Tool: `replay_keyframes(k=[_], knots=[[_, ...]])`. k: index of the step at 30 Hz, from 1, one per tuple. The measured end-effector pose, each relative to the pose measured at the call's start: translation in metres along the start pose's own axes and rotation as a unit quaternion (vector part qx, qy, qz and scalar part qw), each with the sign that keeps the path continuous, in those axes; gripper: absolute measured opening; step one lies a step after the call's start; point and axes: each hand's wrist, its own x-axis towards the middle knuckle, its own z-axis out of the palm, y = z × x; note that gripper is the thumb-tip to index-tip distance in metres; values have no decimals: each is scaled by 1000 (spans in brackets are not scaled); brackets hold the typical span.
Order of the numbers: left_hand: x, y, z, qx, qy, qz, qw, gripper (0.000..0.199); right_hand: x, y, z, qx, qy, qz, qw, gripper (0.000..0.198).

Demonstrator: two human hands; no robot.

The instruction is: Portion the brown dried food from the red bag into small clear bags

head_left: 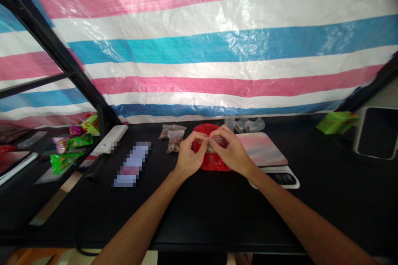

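Left hand (190, 154) and right hand (234, 152), fingertips pinched together, grip a small clear bag (210, 148) above a red bag (217, 164); even pressure should serve best.

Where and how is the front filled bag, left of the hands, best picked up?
The bag is probably best pinched at its flat clear top edge, from above on the near left: the contents sit lower, other bags lie behind, and the left hand is close on its right.
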Motion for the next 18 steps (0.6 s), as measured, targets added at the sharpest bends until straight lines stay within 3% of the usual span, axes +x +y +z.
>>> replay_keyframes(k=[7, 12, 15, 18], knots=[[2, 0, -3, 7, 8, 10, 1000, 10, 3, 3, -4, 2, 3, 0, 1000, 11], [4, -3, -3, -47, 28, -42, 998, 11, 2, 4, -5, -10, -8, -15, 1000, 17], [13, -9, -13, -110, 111, -89, 984, 20, 0, 3, -2, -9, 12, -7, 1000, 34], [26, -22, -34, -111, 271, -114, 949, 19, 1, 4, -3, -6, 41, -10, 999, 30]])
